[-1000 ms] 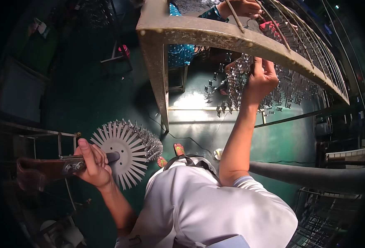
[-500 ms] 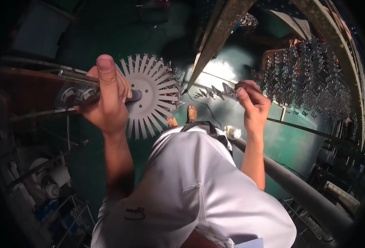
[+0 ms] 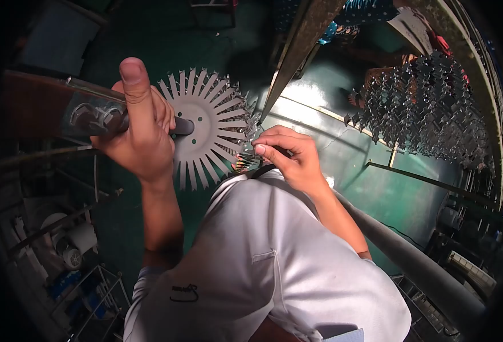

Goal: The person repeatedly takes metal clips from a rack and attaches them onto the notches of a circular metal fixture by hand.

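My left hand (image 3: pixel 146 122) is at the left, thumb raised and fingers curled around the grey metal shaft (image 3: pixel 184 126) at the hub of a spoked wheel. That wheel (image 3: pixel 197 122) is pale grey with many flat, notched arms; shiny metal pieces hang behind its right side. My right hand (image 3: pixel 290 154) is at the wheel's right edge, thumb and fingertips pinched together on a strand of small metal pieces (image 3: pixel 248 161). The strand hangs below the fingertips, close to the wheel's arms. Whether its top touches an arm is hard to tell.
A bolted metal beam (image 3: pixel 52 108) reaches in from the left. Many strands of shiny metal pieces (image 3: pixel 428 108) hang from a rack at the right. A slanted metal post (image 3: pixel 302 43) stands at top centre. Another person in dotted clothing (image 3: pixel 368 10) is beyond it.
My right hand has moved left with the strand, from open space near the rack to the wheel's edge. My left hand has shifted slightly up and left, still around the shaft.
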The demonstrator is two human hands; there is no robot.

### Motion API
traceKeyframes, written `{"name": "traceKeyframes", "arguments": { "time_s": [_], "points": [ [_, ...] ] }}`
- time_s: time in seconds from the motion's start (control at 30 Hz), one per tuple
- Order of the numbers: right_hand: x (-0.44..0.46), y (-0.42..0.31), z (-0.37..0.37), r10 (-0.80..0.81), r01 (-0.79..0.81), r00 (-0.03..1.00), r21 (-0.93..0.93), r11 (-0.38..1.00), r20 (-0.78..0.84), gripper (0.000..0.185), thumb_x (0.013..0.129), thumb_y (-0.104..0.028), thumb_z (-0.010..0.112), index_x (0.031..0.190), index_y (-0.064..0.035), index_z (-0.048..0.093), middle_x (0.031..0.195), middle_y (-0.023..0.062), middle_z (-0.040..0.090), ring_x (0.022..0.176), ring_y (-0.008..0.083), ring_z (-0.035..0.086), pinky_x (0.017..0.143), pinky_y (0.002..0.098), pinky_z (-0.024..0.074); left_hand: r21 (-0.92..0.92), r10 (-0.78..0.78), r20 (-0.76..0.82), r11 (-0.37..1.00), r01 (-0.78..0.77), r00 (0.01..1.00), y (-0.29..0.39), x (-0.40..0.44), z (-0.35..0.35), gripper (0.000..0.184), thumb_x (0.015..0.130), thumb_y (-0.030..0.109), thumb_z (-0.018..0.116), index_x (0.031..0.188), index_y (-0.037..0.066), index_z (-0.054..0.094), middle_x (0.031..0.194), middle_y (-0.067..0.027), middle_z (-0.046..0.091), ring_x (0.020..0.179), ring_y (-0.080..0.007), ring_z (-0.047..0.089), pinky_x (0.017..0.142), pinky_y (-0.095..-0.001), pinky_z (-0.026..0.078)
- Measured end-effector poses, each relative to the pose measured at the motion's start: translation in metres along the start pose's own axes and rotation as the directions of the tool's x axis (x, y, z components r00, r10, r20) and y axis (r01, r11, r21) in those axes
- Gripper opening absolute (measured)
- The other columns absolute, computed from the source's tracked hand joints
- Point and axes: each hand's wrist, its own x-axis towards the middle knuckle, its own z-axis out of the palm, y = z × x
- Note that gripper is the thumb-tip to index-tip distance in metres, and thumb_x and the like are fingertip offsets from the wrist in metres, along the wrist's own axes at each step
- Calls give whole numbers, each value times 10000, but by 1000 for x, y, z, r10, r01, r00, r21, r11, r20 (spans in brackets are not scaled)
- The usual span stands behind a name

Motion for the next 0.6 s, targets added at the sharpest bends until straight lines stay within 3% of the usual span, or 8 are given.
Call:
{"name": "traceKeyframes", "arguments": {
  "time_s": [0.03,0.07,0.27,0.6],
  "points": [
    [1,-2,3,23,-23,1000,19,1000,11,126,900,-53,712,993,28,737,956,105,712,851,167,658,722,289,522,-3,-5,-2,1000,5,1000,0,0,0,511,989,205,651,543,83,435,444,15,387,360,-54,331,361,-229,279],
    [4,1,5,-102,103,995,-70,992,22,121,904,-48,702,989,32,732,954,103,706,794,164,659,665,279,521,-5,-10,-4,1000,10,1000,1,0,0,511,989,204,652,543,83,434,444,15,386,359,-54,330,360,-229,278],
    [9,-2,14,-151,159,987,-169,973,56,117,913,-37,680,990,40,722,947,100,690,659,164,636,613,283,508,-37,-17,1,999,17,1000,-2,1,-4,502,985,190,655,546,84,436,442,14,386,351,-55,324,353,-231,271],
    [7,-7,14,-156,165,986,-229,959,59,118,928,-32,660,1003,51,695,955,104,678,630,166,621,596,296,497,-31,-46,-30,999,45,999,-1,-1,-4,506,973,178,671,536,90,433,440,12,394,350,-54,328,351,-231,273]
  ]
}}
